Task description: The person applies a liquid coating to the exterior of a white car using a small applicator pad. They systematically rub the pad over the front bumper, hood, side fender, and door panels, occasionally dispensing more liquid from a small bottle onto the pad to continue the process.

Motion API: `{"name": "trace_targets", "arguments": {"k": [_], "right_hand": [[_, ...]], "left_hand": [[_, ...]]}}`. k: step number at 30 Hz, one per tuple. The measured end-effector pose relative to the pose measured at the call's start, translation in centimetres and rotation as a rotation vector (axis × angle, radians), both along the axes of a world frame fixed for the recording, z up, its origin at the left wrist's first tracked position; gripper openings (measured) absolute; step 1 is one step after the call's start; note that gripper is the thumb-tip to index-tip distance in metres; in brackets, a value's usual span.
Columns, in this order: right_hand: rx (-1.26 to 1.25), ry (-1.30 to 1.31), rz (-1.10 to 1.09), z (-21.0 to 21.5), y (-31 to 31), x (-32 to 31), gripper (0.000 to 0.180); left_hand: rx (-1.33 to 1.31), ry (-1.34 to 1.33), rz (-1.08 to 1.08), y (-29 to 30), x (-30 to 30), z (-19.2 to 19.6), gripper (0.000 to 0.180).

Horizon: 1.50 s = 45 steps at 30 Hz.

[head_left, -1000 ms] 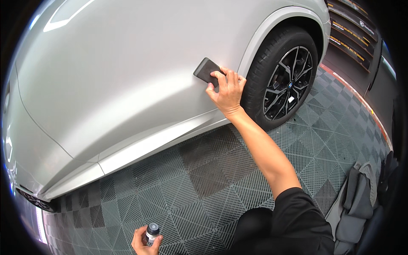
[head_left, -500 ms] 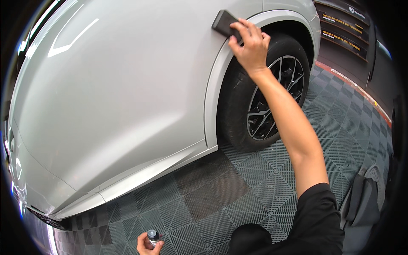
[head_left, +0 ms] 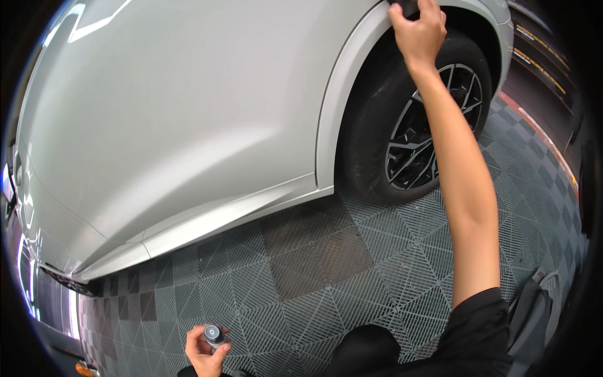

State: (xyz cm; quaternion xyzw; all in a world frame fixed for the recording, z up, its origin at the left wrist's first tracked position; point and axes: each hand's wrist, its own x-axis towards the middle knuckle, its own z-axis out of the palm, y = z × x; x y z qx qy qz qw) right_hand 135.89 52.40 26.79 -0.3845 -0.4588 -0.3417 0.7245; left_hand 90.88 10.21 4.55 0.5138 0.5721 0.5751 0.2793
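Right grip (head_left: 422,39): clamped on pad (head_left: 410,9), near arch (head_left: 331,107) edge | Left grip (head_left: 203,358): closed round bottle (head_left: 214,334) | Advised: pad flat, pressure even

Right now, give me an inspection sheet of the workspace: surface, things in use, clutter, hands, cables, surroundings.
Surface: pale car, glossy, with reflections.
Things in use: dark pad at the wheel arch, partly out of frame; dark-capped bottle.
Clutter: grey cloth, lower right.
Hands: right hand grips the pad; left hand holds the bottle over the floor.
Cables: nothing seen.
Surroundings: wheel; dark rack, upper right.
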Motion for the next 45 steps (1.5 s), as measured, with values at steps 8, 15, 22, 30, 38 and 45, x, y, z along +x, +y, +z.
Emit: {"name": "trace_targets", "arguments": {"k": [8,15,22,30,38,45], "right_hand": [[-0.076,-0.300,0.090,-15.5,-1.8,-6.9,0.034],[-0.307,-0.205,0.096,-21.5,-4.9,-13.7,0.057],[-0.385,0.164,0.224,-22.0,-6.6,-22.2,0.064],[-0.400,0.294,0.397,-20.9,-9.2,-34.8,0.071],[-0.389,0.266,0.530,-22.4,-12.8,-50.7,0.075],[-0.348,0.250,0.618,-23.3,-15.7,-63.7,0.074]], "left_hand": [[0.043,0.071,-0.017,-2.7,-0.1,-0.2,0.055],[0.074,0.118,0.016,-5.1,-0.7,1.2,0.057],[0.162,0.143,0.022,-8.6,-3.6,2.3,0.060],[0.190,0.111,0.125,-10.8,-9.3,2.5,0.057],[0.086,0.227,0.117,-12.7,-15.9,1.0,0.057],[0.131,0.012,0.157,-13.7,-20.1,-0.6,0.050]]}}
